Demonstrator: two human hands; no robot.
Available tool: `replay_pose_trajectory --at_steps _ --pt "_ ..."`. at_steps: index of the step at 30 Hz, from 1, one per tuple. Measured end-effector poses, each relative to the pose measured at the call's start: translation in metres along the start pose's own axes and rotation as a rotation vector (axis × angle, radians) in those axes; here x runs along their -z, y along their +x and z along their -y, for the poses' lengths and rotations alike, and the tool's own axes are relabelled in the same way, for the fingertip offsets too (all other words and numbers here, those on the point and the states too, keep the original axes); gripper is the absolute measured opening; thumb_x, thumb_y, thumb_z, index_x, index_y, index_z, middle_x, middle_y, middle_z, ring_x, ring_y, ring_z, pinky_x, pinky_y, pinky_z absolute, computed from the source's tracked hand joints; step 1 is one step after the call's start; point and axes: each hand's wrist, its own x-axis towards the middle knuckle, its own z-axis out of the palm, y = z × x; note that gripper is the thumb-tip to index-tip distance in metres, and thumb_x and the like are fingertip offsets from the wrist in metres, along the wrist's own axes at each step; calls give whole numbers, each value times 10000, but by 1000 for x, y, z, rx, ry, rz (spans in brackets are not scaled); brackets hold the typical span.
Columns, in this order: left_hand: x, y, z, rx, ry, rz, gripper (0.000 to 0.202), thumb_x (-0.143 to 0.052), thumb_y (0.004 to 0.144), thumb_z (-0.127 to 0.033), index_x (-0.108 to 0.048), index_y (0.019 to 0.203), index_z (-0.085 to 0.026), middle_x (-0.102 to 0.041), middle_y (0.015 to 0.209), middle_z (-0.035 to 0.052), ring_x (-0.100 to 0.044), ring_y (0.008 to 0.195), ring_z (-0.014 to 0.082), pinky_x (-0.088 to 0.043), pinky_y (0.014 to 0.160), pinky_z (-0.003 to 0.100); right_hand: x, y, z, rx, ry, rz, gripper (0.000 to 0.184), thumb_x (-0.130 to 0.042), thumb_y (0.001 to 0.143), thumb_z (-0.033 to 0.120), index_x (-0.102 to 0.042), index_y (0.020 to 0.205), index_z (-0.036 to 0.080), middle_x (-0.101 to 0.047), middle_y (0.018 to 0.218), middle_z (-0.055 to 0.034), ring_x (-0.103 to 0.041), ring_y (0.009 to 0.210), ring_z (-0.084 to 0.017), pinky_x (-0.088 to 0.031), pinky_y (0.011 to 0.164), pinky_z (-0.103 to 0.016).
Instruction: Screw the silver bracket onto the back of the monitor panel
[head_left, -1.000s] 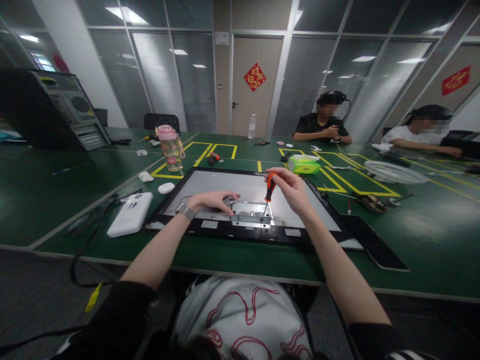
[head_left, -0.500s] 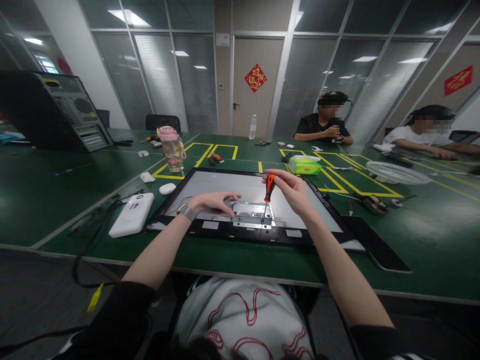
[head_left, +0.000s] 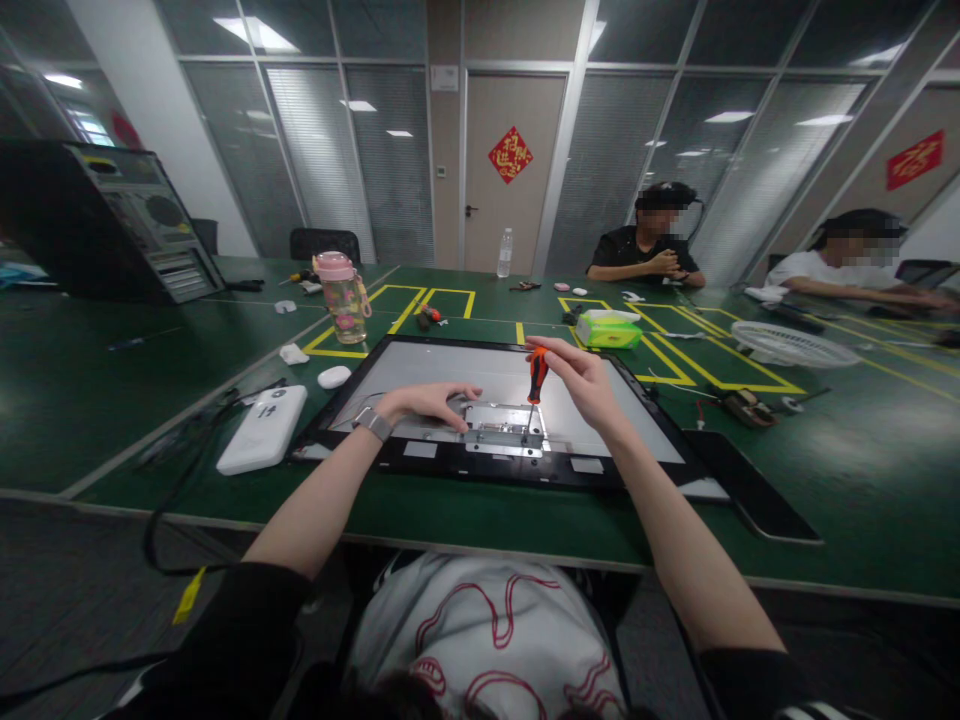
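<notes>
My right hand [head_left: 577, 375] grips the top of an orange and black screwdriver [head_left: 538, 375] between its fingers. The screwdriver stands nearly upright, its tip down at the right part of a metal bracket [head_left: 506, 438]. This bracket sits near the close edge of a flat panel [head_left: 457, 365] with a black frame and a silver-grey back, lying on the green table. My left hand [head_left: 433, 402] rests at the bracket's left side with fingers apart and bent, holding nothing; whether the thumb presses the bracket is hard to see.
Left of the panel lie a white power bank [head_left: 262, 430], a white case [head_left: 334, 377] and black cables; a pink-lidded bottle [head_left: 343, 298] stands behind. A black phone-like slab [head_left: 752, 487] lies at right. Beyond are a green tissue pack [head_left: 609, 329], a white basket [head_left: 793, 343] and two seated people.
Both hands stay in almost the same place. The screwdriver's tilt has shifted very slightly, its tip still on the bracket.
</notes>
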Motion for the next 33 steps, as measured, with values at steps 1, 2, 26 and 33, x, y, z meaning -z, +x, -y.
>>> replay_pose_trajectory --at_steps 1,2,26,33 --pt "0 0 0 -4 0 2 649 -785 624 -435 -556 1197 -232 -331 1520 88 -324 1390 277 -219 1150 409 0 0 0 -13 15 15 297 -545 890 391 -669 1130 268 -696 949 -38 -635 941 -201 -473 914 -401" --pt "0 0 0 -5 1 3 655 -783 627 -436 -550 1204 -235 -328 1522 87 -324 1390 276 -221 1149 408 0 0 -1 -25 25 19 316 -539 893 391 -655 1158 266 -701 939 -38 -636 951 -205 -470 921 -406" --pt "0 -2 -10 42 25 -1 697 -797 626 -414 -526 1236 -212 -321 1523 102 -311 1394 282 -205 1153 397 1 -1 -5 -43 180 71 229 -584 874 392 -692 1019 251 -640 857 -24 -601 773 -162 -489 777 -339" --pt "0 -3 -10 49 18 2 678 -795 630 -426 -527 1222 -231 -326 1523 77 -306 1397 276 -208 1150 395 3 1 -7 -2 126 2 129 -668 814 340 -714 898 254 -599 881 -4 -577 707 -124 -472 684 -287"
